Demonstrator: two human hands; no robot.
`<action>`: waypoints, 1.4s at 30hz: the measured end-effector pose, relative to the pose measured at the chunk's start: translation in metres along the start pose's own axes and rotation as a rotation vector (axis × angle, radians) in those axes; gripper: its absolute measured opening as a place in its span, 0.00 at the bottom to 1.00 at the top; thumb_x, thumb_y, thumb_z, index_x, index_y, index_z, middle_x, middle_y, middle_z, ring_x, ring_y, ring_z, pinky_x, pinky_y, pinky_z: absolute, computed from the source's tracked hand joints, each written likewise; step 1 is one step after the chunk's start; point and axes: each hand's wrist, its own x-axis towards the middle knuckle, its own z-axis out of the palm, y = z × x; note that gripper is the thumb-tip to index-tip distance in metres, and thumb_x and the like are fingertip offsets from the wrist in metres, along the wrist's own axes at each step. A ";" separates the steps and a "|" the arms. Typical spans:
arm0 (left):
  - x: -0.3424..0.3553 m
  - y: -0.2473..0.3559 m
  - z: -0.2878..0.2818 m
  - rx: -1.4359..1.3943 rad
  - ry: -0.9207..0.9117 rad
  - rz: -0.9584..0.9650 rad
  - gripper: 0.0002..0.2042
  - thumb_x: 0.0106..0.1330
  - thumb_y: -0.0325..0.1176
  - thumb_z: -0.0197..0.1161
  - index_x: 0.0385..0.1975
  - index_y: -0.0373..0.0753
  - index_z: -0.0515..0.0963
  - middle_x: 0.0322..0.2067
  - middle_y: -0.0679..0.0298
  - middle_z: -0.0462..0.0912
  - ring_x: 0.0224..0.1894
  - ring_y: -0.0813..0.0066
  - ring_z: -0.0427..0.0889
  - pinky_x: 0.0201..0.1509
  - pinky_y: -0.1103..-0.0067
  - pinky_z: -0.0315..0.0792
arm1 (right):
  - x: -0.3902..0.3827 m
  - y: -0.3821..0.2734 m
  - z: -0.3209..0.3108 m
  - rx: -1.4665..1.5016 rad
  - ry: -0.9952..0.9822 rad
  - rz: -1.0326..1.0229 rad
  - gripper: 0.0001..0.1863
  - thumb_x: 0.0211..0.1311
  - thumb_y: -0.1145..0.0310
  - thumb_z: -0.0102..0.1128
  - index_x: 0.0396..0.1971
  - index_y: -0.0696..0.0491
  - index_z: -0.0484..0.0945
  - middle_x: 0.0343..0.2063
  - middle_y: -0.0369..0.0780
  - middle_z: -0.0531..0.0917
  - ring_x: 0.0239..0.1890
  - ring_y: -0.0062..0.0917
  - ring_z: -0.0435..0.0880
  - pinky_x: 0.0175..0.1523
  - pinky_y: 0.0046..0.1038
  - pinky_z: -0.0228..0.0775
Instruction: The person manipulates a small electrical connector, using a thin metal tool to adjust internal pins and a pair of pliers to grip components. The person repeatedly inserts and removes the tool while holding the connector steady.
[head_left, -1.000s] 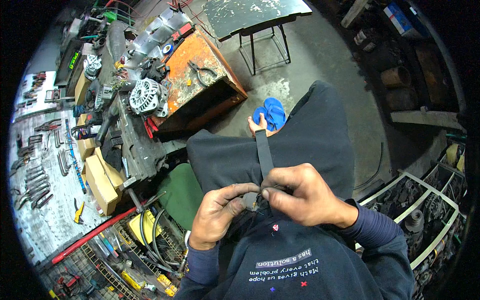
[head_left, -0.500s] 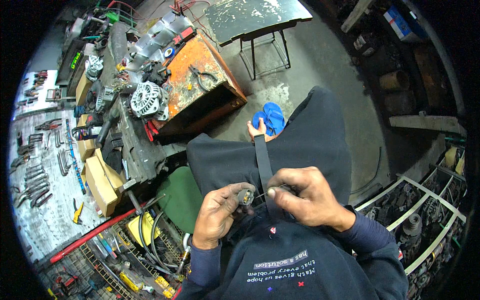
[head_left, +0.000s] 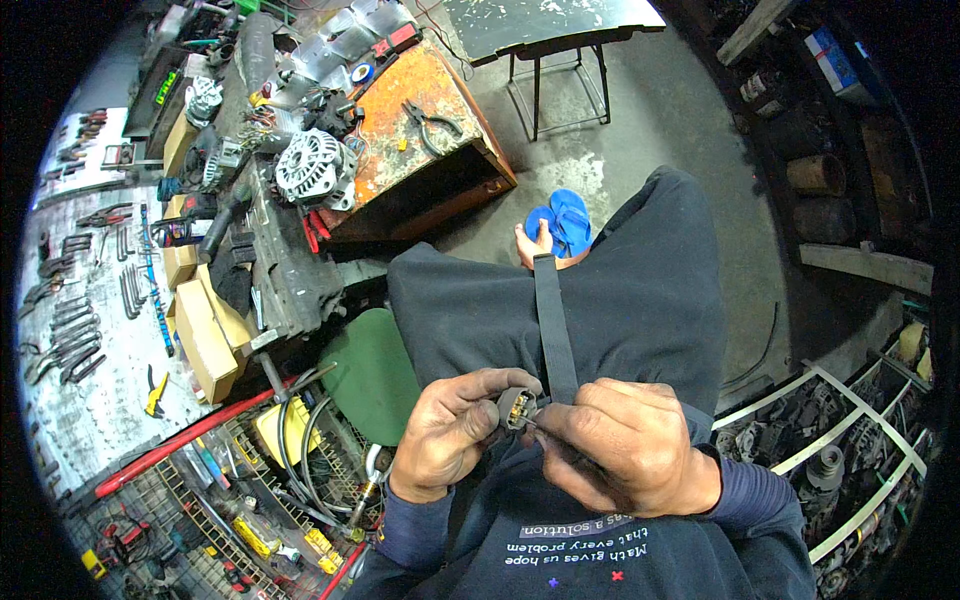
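In the head view my left hand (head_left: pixel 445 435) pinches a small dark, rounded part (head_left: pixel 517 408) with brassy metal inside, its face turned toward my right hand. My right hand (head_left: pixel 625 450), closed, holds a thin metal pick or wire (head_left: pixel 530 422) against that part; most of this piece is hidden by my fingers. Both hands are over my lap, in front of my dark clothing. A dark webbing strap (head_left: pixel 555 330) runs down the middle of my lap behind them.
A cluttered bench with an alternator (head_left: pixel 308 168), orange cabinet (head_left: pixel 463 118) and pliers (head_left: pixel 432 130) stand at upper left. Tools lie on a white board (head_left: pixel 120 380). A green seat (head_left: pixel 365 370) is beside me, a metal table (head_left: pixel 555 20) ahead, a parts rack (head_left: pixel 855 420) at right.
My right hand has moved down and turned more knuckles-up, closer to the part. My left hand has shifted slightly right, and the surroundings have shifted in the picture.
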 end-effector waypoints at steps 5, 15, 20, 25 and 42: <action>-0.001 0.001 0.002 0.027 -0.009 0.027 0.26 0.72 0.41 0.68 0.59 0.22 0.76 0.46 0.57 0.87 0.47 0.73 0.85 0.54 0.78 0.77 | 0.000 0.000 0.001 -0.022 0.005 -0.013 0.21 0.43 0.71 0.77 0.40 0.56 0.83 0.25 0.36 0.76 0.23 0.28 0.80 0.26 0.30 0.73; -0.001 -0.001 0.000 0.128 -0.032 0.101 0.24 0.73 0.36 0.67 0.61 0.24 0.74 0.45 0.58 0.86 0.46 0.73 0.83 0.54 0.77 0.76 | 0.000 -0.003 0.006 -0.155 -0.011 -0.095 0.18 0.44 0.67 0.72 0.36 0.57 0.82 0.24 0.36 0.75 0.22 0.25 0.78 0.25 0.29 0.71; -0.002 -0.002 0.004 0.118 0.063 0.101 0.23 0.71 0.32 0.70 0.59 0.24 0.75 0.46 0.55 0.87 0.48 0.72 0.86 0.57 0.77 0.78 | -0.004 0.002 0.012 -0.361 0.011 -0.273 0.15 0.43 0.66 0.63 0.33 0.57 0.82 0.23 0.34 0.75 0.22 0.19 0.75 0.25 0.24 0.64; -0.001 -0.007 0.005 0.078 0.120 0.082 0.20 0.71 0.28 0.68 0.57 0.24 0.75 0.47 0.54 0.88 0.49 0.71 0.87 0.57 0.77 0.79 | -0.004 0.007 0.017 -0.440 0.050 -0.357 0.13 0.43 0.65 0.61 0.29 0.57 0.82 0.22 0.33 0.74 0.21 0.17 0.72 0.25 0.22 0.62; -0.008 -0.009 -0.002 -0.055 0.148 0.100 0.25 0.68 0.36 0.73 0.58 0.26 0.75 0.44 0.53 0.88 0.42 0.69 0.88 0.47 0.72 0.83 | 0.012 0.014 -0.007 -0.112 0.059 -0.073 0.15 0.42 0.75 0.73 0.33 0.56 0.81 0.20 0.37 0.73 0.19 0.29 0.76 0.24 0.31 0.69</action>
